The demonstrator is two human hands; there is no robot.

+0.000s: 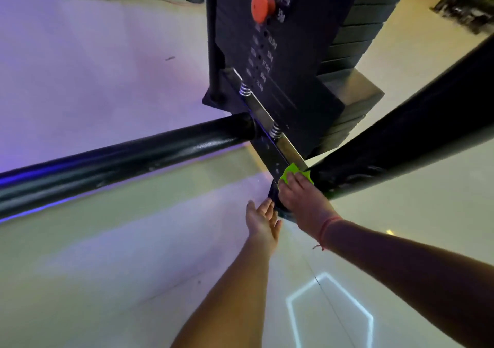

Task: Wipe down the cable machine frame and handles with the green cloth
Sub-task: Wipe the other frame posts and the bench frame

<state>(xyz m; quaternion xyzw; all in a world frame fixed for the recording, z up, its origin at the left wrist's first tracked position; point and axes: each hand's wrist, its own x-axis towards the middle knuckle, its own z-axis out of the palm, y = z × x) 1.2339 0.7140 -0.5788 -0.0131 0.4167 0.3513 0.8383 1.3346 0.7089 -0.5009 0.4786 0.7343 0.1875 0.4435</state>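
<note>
Green cloth [292,173]: lay flat against the lower end of the black base plate, at the junction where the right tube met the machine; only its upper part showed, the rest being covered by the right hand.
Right hand [302,200]: pressed the green cloth against the frame with extended fingers, palm down; a thin red thread bracelet [324,231] circled the wrist.
Left hand [263,220]: was released and held nothing, fingers straight and together, fingertips just beside the base of the frame below the right hand; whether they touched the metal could not be told.
Cable machine frame [270,158]: consisted of a black perforated base plate running diagonally, with a bright metal strip alongside it.
Left tube [120,163]: a thick glossy black tube ran from the left edge of the view to the base plate, with violet light reflected along it.
Right tube [401,139]: a second thick black tube ran from the junction up toward the right edge.
Weight stack [358,35]: black plates stood stacked behind a dark faceplate printed with weight figures, too blurred to read with certainty.
Selector pin [260,5]: a red-orange knob sat in the upper part of the faceplate.
Springs [275,131]: two silver coil springs sat along the metal strip, one above the other.
Floor [133,254]: was pale and glossy, tinted violet at left, with a bright white hexagonal outline reflected near the forearms.
</note>
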